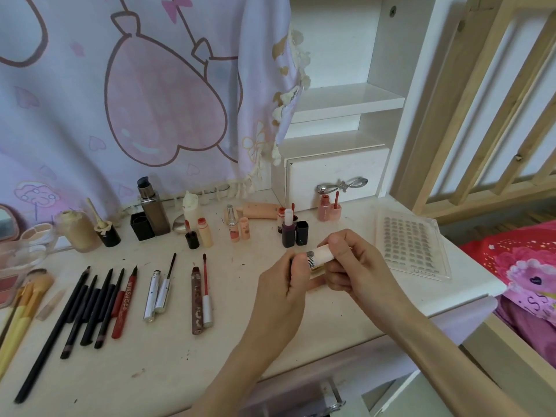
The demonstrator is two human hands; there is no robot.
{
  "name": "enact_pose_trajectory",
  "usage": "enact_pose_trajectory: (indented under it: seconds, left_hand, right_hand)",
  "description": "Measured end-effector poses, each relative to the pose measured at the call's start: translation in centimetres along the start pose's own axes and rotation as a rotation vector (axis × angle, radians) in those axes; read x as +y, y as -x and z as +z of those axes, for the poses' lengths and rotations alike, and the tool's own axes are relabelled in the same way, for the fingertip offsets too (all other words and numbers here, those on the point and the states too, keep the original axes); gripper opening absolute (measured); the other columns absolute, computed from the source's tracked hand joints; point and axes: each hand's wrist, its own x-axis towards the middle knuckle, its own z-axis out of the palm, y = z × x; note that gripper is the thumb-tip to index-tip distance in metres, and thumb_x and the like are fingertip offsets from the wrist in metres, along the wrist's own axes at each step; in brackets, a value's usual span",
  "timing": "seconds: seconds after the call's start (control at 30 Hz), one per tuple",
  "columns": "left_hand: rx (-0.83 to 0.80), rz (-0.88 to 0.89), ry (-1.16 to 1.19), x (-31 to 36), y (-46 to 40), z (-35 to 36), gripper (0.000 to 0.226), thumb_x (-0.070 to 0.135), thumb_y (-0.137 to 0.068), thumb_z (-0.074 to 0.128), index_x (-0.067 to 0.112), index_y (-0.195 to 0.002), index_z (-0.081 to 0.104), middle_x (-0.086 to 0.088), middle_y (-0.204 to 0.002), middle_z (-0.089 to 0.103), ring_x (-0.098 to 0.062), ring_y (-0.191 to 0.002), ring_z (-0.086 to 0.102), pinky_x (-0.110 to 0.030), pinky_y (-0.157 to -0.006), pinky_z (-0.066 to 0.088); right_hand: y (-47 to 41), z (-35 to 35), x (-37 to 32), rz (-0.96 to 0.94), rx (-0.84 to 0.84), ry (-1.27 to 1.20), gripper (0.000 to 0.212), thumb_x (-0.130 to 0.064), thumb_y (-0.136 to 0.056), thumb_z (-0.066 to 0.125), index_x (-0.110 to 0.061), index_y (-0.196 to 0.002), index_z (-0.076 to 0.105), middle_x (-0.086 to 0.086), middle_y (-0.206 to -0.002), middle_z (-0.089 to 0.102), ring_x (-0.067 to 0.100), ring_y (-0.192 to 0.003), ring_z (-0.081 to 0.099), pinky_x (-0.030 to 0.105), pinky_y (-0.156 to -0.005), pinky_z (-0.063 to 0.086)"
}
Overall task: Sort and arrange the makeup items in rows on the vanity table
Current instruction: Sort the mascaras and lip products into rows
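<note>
We hold a small pale tube (320, 254) above the vanity table (346, 302), right of the middle, in front of the dark upright lipstick (288, 233). Our right hand (355, 263) curls its fingers round the tube's upper end; our left hand (282, 291) pinches the lower end. The tube's long axis runs from lower left to upper right, rising slightly to the right. Pencils (90, 308) lie in a row at the left, tips pointing away.
</note>
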Motion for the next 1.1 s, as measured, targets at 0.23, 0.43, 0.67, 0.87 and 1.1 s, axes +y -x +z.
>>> enact_pose_trajectory:
  seconds: [0.23, 0.43, 0.67, 0.87, 1.1]
  left_hand:
    - [-0.051, -0.242, 0.257, 0.9, -0.3, 0.0, 0.064, 0.049, -0.093, 0.026, 0.029, -0.037, 0.049, 0.009, -0.044, 0.026, -0.004, -0.042, 0.026, -0.009, -0.043, 0.029]
    - [-0.225, -0.014, -0.212, 0.0, -0.6, -2.2, 0.039, 0.073, -0.068, 0.033, 0.048, -0.097, 0.040, 0.016, -0.073, 0.053, 0.000, -0.064, 0.051, -0.010, -0.059, 0.041]
    - [-0.201, 0.144, -0.349, -0.8, 0.8, -2.8, 0.020, 0.057, -0.082, 0.041, 0.037, -0.084, 0.040, 0.014, -0.064, 0.048, 0.001, -0.062, 0.047, -0.015, -0.057, 0.039]
    - [-0.268, -0.026, -0.327, -1.2, 0.7, -3.5, 0.058, 0.078, -0.063, 0.029, 0.039, -0.105, 0.039, 0.007, -0.060, 0.052, 0.001, -0.055, 0.048, -0.014, -0.053, 0.040]
    - [-0.286, 0.129, -0.400, -1.4, 1.1, -3.7, 0.016, 0.043, -0.086, 0.051, 0.042, -0.089, 0.035, 0.008, -0.057, 0.041, -0.004, -0.056, 0.043, -0.017, -0.054, 0.037]
  right_hand:
    - [0.2, 0.3, 0.8, -0.129, 0.040, 0.117, 0.014, -0.025, -0.088, 0.052, -0.011, -0.085, 0.052, -0.009, -0.053, 0.038, 0.003, -0.047, 0.039, 0.017, -0.049, 0.045]
    - [0.7, -0.4, 1.1, -0.017, 0.116, -0.009, 0.031, -0.031, -0.084, 0.055, -0.001, -0.078, 0.051, -0.004, -0.045, 0.033, 0.015, -0.040, 0.031, 0.017, -0.042, 0.034]
    - [1.4, -0.8, 1.8, 0.096, -0.014, -0.078, 0.023, -0.022, -0.090, 0.050, 0.000, -0.088, 0.055, -0.002, -0.049, 0.050, 0.012, -0.043, 0.032, 0.021, -0.043, 0.023]
    - [1.6, -1.1, 2.6, 0.155, 0.013, -0.084, 0.015, -0.018, -0.088, 0.054, -0.006, -0.087, 0.062, 0.014, -0.070, 0.059, 0.015, -0.055, 0.044, 0.023, -0.048, 0.032]
    - [1.9, -1.1, 2.6, 0.202, -0.020, -0.113, 0.022, -0.038, -0.076, 0.059, -0.021, -0.063, 0.064, -0.001, -0.052, 0.043, 0.011, -0.045, 0.034, 0.018, -0.042, 0.026]
